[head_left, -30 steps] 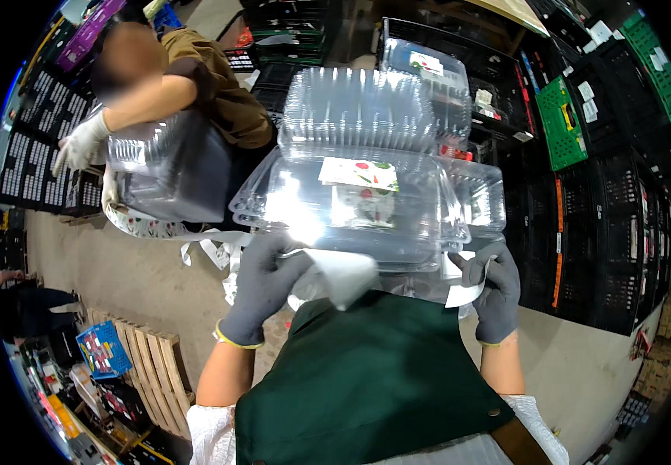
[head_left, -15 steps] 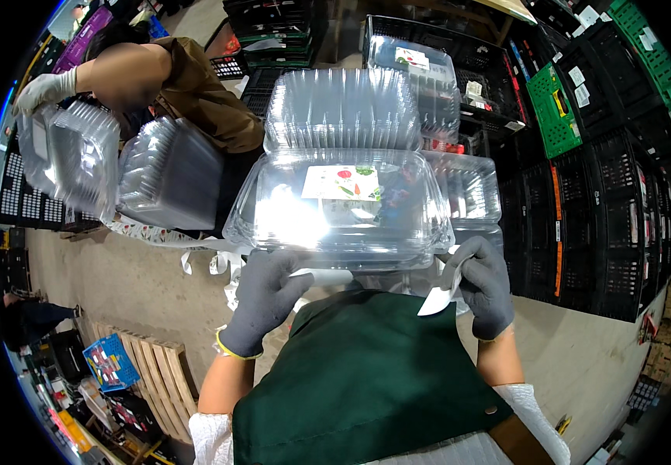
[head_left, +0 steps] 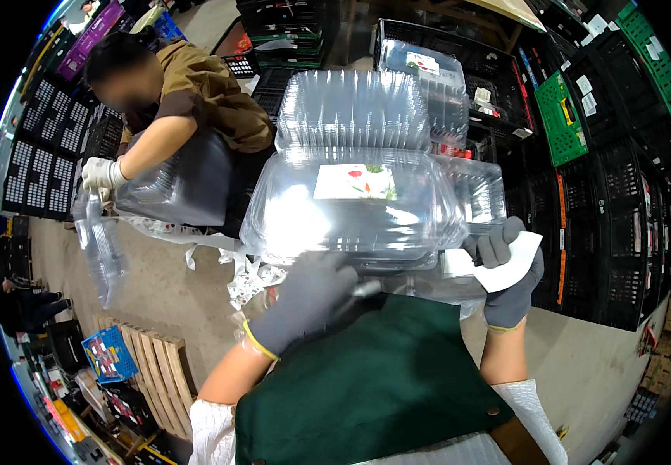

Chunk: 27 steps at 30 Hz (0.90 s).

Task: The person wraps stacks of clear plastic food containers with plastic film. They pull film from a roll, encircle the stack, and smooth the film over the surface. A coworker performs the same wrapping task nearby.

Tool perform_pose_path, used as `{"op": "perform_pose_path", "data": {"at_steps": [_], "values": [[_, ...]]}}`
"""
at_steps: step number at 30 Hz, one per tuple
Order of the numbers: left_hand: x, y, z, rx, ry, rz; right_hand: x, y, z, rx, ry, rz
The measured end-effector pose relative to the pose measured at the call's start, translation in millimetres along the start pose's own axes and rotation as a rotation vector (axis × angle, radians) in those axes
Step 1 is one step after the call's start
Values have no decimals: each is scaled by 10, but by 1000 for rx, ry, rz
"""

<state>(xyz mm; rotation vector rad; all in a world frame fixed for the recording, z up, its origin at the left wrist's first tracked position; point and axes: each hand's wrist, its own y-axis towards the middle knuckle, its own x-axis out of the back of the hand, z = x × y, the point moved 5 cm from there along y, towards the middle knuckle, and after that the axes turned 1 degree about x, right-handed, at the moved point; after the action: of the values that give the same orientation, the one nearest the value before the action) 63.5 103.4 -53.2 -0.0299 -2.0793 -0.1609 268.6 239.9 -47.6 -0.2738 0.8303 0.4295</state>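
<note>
A clear plastic clamshell container (head_left: 420,213) lies in front of me, with a white label (head_left: 355,183) showing printed vegetables on its lid. Beside its front right corner, my right hand (head_left: 512,304), in a grey glove, is closed on a curved white label strip (head_left: 515,262). My left hand (head_left: 300,302), gloved alike, is at the container's front edge, over the green apron (head_left: 366,380). Motion smears its fingers; something small and pale shows at their tips, too blurred to name.
Behind the container rises a stack of clear containers (head_left: 351,112), with more stacked at right (head_left: 481,194). A co-worker (head_left: 211,85) in white gloves handles a clear container (head_left: 104,252) at left. Black crates (head_left: 591,225) wall the right side. A wooden pallet (head_left: 153,364) lies lower left.
My left hand has moved right along the container's front edge. My right hand has shifted right, and its strip now shows its broad white face. The co-worker's hand and container have dropped lower.
</note>
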Motion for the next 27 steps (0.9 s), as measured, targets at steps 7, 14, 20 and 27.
{"op": "perform_pose_path", "data": {"at_steps": [7, 14, 20, 27], "values": [[578, 75, 211, -56, -61, -62, -126, -50, -317, -442, -1274, 422], [544, -130, 316, 124, -215, 29, -670, 796, -1234, -697, -1697, 677], [504, -124, 301, 172, -199, -17, -585, 1017, -1445, -391, -1864, 929], [381, -209, 358, 239, -197, -11, -285, 530, -1101, 518, -2131, 676]]}}
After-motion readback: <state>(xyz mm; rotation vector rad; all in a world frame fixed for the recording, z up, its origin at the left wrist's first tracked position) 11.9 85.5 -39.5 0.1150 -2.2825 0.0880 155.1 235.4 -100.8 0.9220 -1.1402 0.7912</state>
